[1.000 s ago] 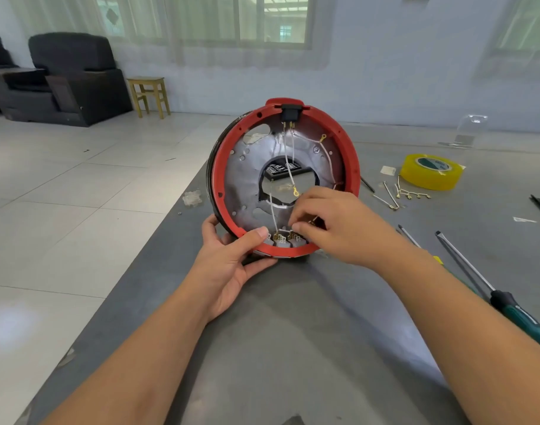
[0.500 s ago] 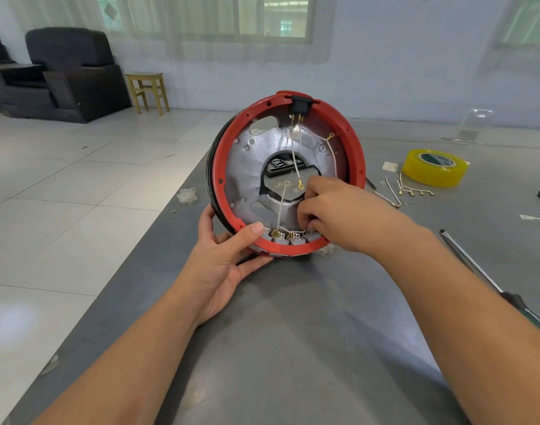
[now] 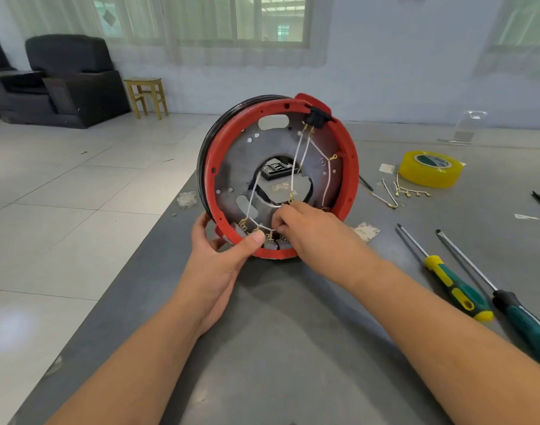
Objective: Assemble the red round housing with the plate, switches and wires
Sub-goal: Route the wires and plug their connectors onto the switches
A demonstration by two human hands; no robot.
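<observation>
The red round housing (image 3: 348,167) stands on its edge on the grey table (image 3: 287,348), open side toward me. A grey metal plate (image 3: 232,167) with a central hole fills it. White wires (image 3: 298,154) with brass terminals run from a black switch (image 3: 318,115) at the top rim down to a row of switches (image 3: 247,228) at the bottom rim. My left hand (image 3: 219,259) grips the lower left rim, thumb on the front edge. My right hand (image 3: 311,231) pinches a wire terminal at the bottom switches; its fingertips hide the terminal.
To the right lie a yellow tape roll (image 3: 430,168), loose wires with brass terminals (image 3: 400,191), and two screwdrivers (image 3: 446,274) (image 3: 502,289). A black part (image 3: 276,170) shows through the plate's hole. Clear plastic bits (image 3: 187,199) lie near the table's left edge, beyond which is tiled floor.
The housing has turned clockwise, carrying its top black switch to the right, and tilted to show its black side. My right hand stays at the bottom switches, my left on the rim.
</observation>
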